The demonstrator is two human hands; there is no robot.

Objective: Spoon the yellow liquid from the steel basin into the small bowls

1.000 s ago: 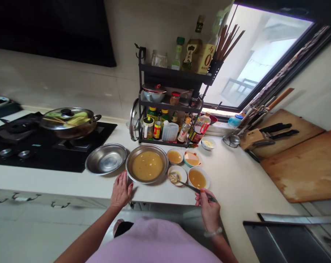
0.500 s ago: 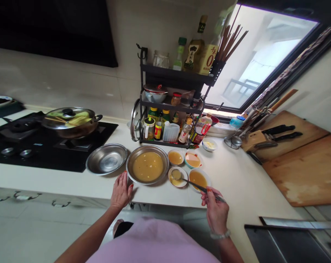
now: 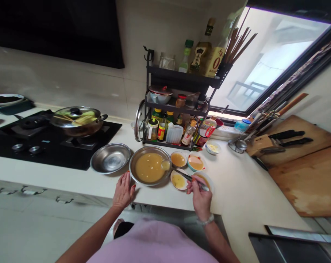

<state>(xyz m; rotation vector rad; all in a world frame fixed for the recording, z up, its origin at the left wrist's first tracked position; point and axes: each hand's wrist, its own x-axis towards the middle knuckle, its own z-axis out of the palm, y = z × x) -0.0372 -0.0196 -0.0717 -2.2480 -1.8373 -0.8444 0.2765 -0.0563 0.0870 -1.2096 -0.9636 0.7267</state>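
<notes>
My right hand grips the dark handle of a ladle. The ladle's bowl, with liquid in it, is over the right side of a metal basin of cloudy yellowish-brown soup. My left hand lies open on the counter edge, fingers stretched out, fingertips by the basin's lower left rim. Beneath the ladle handle stands a small bowl with a little yellow food in it. Around it are a bowl of soup, another with a red-marked rim, and a fuller one partly hidden by my right hand.
A shallow metal basin stands left of the soup. Farther left, a lidded pan sits on the black stove. Behind the bowls is a black rack of bottles and jars. A knife block and cutting boards lean at right.
My right hand has moved left, carrying the ladle's bowl from above the small bowl to the basin's right side. My left hand stays by the basin. The view has shifted slightly.
</notes>
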